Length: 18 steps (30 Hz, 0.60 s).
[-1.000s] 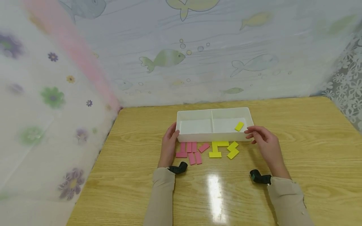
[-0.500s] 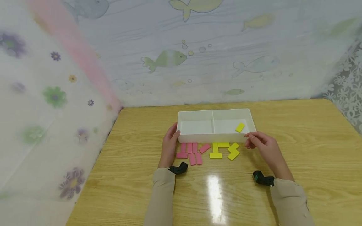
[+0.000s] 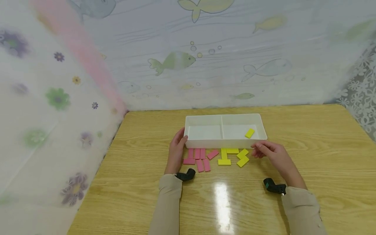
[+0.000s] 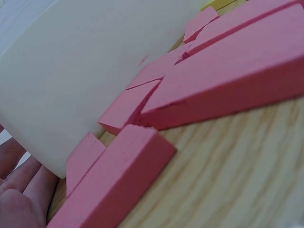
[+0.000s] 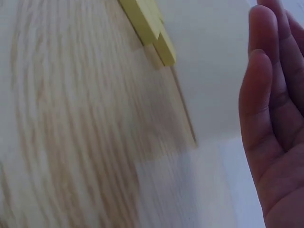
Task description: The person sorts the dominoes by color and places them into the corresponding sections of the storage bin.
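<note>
The white two-compartment box (image 3: pixel 204 144) stands on the table, with one yellow block (image 3: pixel 249 133) lying in its right compartment. My left hand (image 3: pixel 176 148) holds the box's left end, thumb at the front corner and fingers along the side; the left wrist view shows only some of these fingers (image 4: pixel 21 173). By the front right corner is my right hand (image 3: pixel 273 155), its loosely bent fingers close to the front wall and holding nothing. Whether they touch the wall cannot be told. Several pink blocks (image 3: pixel 200 165) and yellow blocks (image 3: pixel 224 162) lie flat before the box.
The wooden table (image 3: pixel 132 182) meets a fish-patterned wall covering (image 3: pixel 171 88) behind the box. A flower-patterned covering (image 3: pixel 35 156) hangs on the left. Black wrist cameras (image 3: pixel 186 175) are worn on both wrists.
My right hand has lowered from the box's right end to the front right corner. The left hand keeps its place on the box, and the blocks have not moved.
</note>
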Available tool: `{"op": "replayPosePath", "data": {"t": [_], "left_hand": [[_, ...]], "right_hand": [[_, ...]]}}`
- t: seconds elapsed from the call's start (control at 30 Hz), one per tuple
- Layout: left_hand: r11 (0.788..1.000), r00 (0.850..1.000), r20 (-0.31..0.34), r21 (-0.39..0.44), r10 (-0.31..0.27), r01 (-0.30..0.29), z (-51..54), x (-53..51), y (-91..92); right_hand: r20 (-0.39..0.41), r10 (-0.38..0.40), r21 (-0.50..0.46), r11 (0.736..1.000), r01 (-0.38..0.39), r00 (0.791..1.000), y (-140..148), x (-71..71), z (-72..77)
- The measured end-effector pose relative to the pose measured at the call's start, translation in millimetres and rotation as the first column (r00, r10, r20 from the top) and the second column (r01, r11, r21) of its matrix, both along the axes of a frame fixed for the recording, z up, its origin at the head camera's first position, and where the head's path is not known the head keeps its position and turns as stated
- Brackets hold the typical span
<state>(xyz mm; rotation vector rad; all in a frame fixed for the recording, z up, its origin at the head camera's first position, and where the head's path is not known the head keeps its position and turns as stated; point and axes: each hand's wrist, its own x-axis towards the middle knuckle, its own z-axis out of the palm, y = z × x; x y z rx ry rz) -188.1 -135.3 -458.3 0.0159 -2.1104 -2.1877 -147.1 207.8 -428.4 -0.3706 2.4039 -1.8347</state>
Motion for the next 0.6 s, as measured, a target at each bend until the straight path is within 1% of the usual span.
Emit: {"op": "replayPosePath", "data": {"t": [0.17, 0.33, 0.47, 0.6], "left_hand": [[1.0, 1.0, 0.005, -0.008, 0.002, -0.002, 0.2, -0.1, 0.2], [1.0, 1.0, 0.007, -0.006, 0.001, -0.001, 1.6, -0.1, 0.5], [1.0, 1.0, 0.009, -0.002, 0.001, -0.001, 2.0, 0.3, 0.6], [1.0, 1.0, 0.005, -0.01, -0.002, 0.002, 1.2, 1.2, -0.2]], "right_hand": [[-0.023, 0.072, 0.027, 0.997, -0.072, 0.997, 1.0, -1.3, -3.7], [-0.042, 0.119, 0.061, 0.991, -0.116, 0.992, 2.1, -1.7, -5.1], [0.012, 0.14, 0.104, 0.985, -0.14, 0.99, 2.8, -2.8, -7.8], [0.071, 0.164, 0.178, 0.968, -0.175, 0.984, 2.7, -4.1, -10.5]]}}
